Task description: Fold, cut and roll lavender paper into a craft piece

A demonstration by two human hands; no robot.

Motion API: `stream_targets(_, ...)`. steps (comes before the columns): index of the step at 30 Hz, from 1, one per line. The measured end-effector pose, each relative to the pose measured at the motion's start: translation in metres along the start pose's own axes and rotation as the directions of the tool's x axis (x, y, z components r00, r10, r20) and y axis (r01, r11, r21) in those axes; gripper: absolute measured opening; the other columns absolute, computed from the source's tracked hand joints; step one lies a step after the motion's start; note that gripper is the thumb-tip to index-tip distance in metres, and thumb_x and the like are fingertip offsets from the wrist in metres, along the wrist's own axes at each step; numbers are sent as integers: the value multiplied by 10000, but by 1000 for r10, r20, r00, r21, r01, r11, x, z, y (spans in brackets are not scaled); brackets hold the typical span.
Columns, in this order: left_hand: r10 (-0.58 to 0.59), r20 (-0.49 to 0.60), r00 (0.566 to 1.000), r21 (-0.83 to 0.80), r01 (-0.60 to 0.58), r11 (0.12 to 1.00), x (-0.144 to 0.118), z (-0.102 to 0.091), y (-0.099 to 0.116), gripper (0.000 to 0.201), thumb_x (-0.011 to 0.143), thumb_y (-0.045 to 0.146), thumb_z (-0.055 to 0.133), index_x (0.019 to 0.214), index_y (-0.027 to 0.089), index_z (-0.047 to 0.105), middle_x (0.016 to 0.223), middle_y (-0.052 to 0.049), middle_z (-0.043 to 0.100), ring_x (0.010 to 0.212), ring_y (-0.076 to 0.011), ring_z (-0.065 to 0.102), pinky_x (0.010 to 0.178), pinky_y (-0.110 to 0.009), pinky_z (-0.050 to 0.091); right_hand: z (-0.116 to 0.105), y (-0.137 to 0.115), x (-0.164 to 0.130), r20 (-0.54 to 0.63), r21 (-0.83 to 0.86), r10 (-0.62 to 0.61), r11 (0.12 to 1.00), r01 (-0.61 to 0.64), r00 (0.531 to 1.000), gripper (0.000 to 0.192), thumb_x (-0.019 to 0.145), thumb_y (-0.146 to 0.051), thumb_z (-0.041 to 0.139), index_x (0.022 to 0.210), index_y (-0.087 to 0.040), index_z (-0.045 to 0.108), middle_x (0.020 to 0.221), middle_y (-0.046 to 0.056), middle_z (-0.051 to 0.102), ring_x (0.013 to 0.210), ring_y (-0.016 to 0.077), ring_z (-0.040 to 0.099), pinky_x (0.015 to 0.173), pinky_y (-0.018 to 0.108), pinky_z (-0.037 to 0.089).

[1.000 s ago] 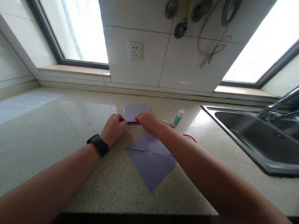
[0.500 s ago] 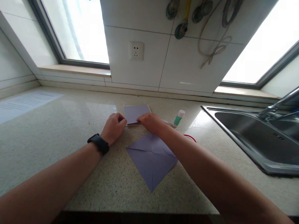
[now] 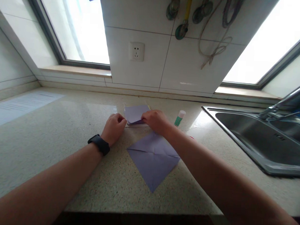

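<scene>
A small stack of square purple paper (image 3: 135, 112) lies on the counter, with a clear wrapper edge at its left. My right hand (image 3: 156, 121) pinches the near right corner of its top sheet, which is lifted and slightly curved. At the stack's left edge rests my left hand (image 3: 114, 126), fingers curled closed; what is between them is hidden. A folded purple paper square (image 3: 151, 163), creased with its corners brought to the centre, lies nearer me with one corner pointing at the counter's edge. My right forearm passes over its right side.
A glue stick (image 3: 179, 118) with a white cap stands right of my right hand. Part of something red (image 3: 191, 137) shows behind my forearm. A steel sink (image 3: 252, 135) is set in on the right. A printed sheet (image 3: 24, 105) lies far left.
My right hand has shifted a little right and raised the corner of the top purple sheet, so paper beneath shows. My left hand has hardly moved.
</scene>
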State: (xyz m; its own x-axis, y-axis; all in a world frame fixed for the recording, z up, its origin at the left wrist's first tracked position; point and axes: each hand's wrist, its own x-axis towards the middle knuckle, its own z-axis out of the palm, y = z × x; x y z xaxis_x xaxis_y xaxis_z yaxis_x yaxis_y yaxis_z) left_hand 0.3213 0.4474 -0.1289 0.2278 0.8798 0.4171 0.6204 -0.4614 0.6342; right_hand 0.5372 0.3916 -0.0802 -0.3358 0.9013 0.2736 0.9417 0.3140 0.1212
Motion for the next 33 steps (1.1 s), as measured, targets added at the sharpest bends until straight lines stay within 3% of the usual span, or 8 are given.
stream_targets(4, 14, -3, 1000, -19, -14, 1000, -2, -1, 2, 149, 854, 254, 505, 745, 190, 582, 773, -51, 632, 759, -210, 578, 702, -346, 457, -25, 21, -11, -222, 209, 181, 969, -135, 958, 226, 1008, -312, 537, 1105, -198, 707, 1013, 54, 766, 914, 181, 696, 806, 283, 461)
stream_targets(11, 133, 39, 990, -40, -131, 991, -12, -4, 15, 189, 914, 266, 483, 798, 194, 614, 785, -36, 656, 748, -195, 585, 686, -320, 454, -74, 54, -57, -503, 612, 516, 779, -136, 694, 185, 924, -330, 626, 958, -169, 710, 826, 42, 737, 712, 167, 666, 622, 283, 493)
stream_targets(14, 194, 44, 980, -18, -193, 981, -16, -5, 21, 185, 927, 262, 484, 793, 202, 596, 794, -37, 642, 778, -204, 573, 723, -336, 454, -88, 37, -93, -534, 443, 384, 886, -138, 753, 165, 935, -357, 637, 993, -225, 716, 879, 39, 753, 777, 177, 695, 714, 319, 537)
stream_targets(17, 249, 44, 968, 2, -249, 968, -21, -7, 27, 175, 940, 255, 474, 812, 206, 583, 822, -45, 639, 831, -221, 565, 784, -365, 450, -83, 10, -123, -404, 294, 135, 956, -11, 905, 171, 986, -319, 573, 1030, -242, 719, 965, 41, 767, 861, 180, 701, 805, 344, 545)
stream_targets(20, 298, 42, 954, 10, -299, 954, -28, -9, 35, 169, 952, 247, 463, 834, 205, 577, 838, -48, 634, 860, -229, 556, 829, -384, 440, -64, -11, -140, -180, 215, -117, 964, 155, 977, 186, 1008, -254, 537, 1058, -225, 713, 981, 47, 761, 895, 185, 688, 812, 347, 513)
stream_targets(25, 455, 162, 876, -59, -451, 890, -46, -20, 62, 165, 964, 238, 463, 851, 202, 578, 844, -41, 624, 863, -214, 561, 832, -367, 447, -48, -16, -141, 80, 263, -343, 913, 312, 936, 147, 986, -181, 567, 957, -198, 710, 876, 47, 737, 842, 172, 656, 749, 308, 476)
stream_targets(30, 501, 565, 655, -183, -493, 851, -68, -38, 96, 184, 952, 383, 581, 991, 230, 674, 959, -55, 671, 903, -222, 600, 814, -356, 463, -57, -8, -132, 159, 422, -359, 867, 266, 920, 119, 962, -235, 634, 1036, -204, 722, 954, 40, 749, 881, 171, 673, 787, 296, 485)
stream_targets(33, 463, 623, 630, -192, -451, 872, -81, -41, 105, 202, 919, 414, 649, 1020, 247, 703, 972, -59, 692, 899, -228, 618, 791, -350, 472, -59, -6, -130, 185, 505, -361, 833, 226, 914, 133, 951, -215, 648, 1052, -198, 734, 957, 49, 754, 894, 165, 683, 800, 286, 493)
